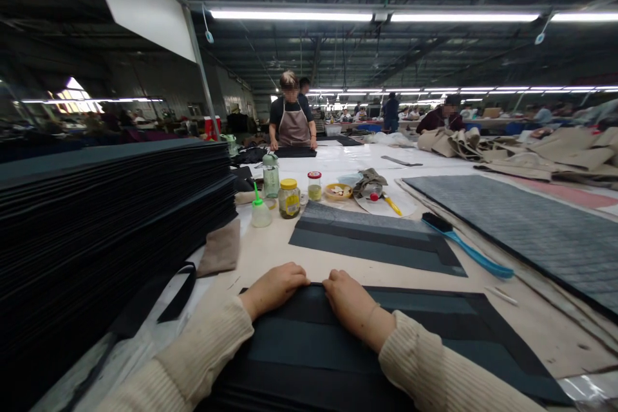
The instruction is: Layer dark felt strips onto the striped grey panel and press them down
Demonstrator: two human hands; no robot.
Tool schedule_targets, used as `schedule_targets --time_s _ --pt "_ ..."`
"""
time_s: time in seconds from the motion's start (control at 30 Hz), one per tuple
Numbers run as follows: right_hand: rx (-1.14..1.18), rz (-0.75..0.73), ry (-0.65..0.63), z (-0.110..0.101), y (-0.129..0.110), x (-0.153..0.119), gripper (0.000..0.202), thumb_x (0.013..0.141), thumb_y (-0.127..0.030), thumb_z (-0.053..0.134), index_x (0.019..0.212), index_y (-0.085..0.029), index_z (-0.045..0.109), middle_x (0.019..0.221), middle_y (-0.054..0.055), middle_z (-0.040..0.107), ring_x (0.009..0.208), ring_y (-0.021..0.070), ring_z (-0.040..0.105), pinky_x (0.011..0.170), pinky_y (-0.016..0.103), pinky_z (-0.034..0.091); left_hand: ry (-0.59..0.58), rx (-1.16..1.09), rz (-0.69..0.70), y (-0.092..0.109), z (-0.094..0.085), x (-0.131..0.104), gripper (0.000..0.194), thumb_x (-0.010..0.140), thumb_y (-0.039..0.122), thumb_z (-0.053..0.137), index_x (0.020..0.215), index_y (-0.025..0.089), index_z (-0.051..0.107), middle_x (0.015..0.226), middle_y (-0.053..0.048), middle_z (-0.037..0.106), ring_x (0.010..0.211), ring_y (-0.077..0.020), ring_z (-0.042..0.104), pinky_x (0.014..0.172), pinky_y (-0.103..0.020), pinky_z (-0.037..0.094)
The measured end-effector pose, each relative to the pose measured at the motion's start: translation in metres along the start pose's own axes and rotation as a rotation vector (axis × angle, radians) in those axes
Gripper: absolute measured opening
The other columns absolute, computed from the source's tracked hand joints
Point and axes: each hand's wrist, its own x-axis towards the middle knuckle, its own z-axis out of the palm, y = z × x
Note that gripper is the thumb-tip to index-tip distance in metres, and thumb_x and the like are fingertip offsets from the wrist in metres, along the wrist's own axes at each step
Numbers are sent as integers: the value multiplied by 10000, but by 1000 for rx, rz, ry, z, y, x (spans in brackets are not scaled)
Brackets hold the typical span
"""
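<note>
Both hands are at the far edge of a dark fabric panel [299, 338] with black and blue-grey bands, which lies in front of me. My left hand [277, 286] has its fingers closed on that edge. A short gap to the right, my right hand [355, 302] pinches the same edge, fingertips curled down over it. More dark layers seem to lie under the panel near me. Beyond the hands lies another banded panel [371, 235], apart from them. A blue-handled brush [476, 254] rests across its right corner.
A tall stack of dark sheets [111, 225] rises at left, beside a brown cloth piece [219, 248]. Farther back stand a squeeze bottle [261, 212], a yellow-lidded jar [290, 199] and a green bottle [271, 177]. A grey quilted sheet [521, 225] lies right. A co-worker [293, 122] stands opposite.
</note>
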Motion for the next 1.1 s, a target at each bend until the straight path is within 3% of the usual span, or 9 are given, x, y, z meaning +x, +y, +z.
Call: schedule_targets --time_s 0.23,0.53,0.87,1.1 --pt "7 -26 -11 -1 -20 8 315 851 -56 351 945 -80 651 954 139 599 906 219 520 789 274 387 -69 133 94 5 -8 5 222 873 110 419 955 169 617 937 -61 609 883 -171 535 803 -264 439" --pt "1 -53 -11 -1 -18 14 335 843 -35 336 935 -80 655 943 137 604 898 211 535 779 264 394 46 -15 -61 -22 -9 -32 278 896 144 366 1009 200 614 946 -41 614 892 -144 546 815 -246 434" --pt "2 -107 -24 4 -40 31 327 848 -53 348 973 -74 650 972 147 599 930 224 520 803 277 389 -117 208 55 -14 -24 -27 231 875 119 422 1008 186 598 922 -60 607 867 -168 552 778 -258 455" --pt "5 -105 -38 -2 -38 31 351 826 -23 335 959 -81 656 967 141 604 910 213 533 784 267 400 -12 79 -59 -29 -21 -52 290 893 126 376 1048 207 607 956 -43 628 885 -148 559 815 -255 454"
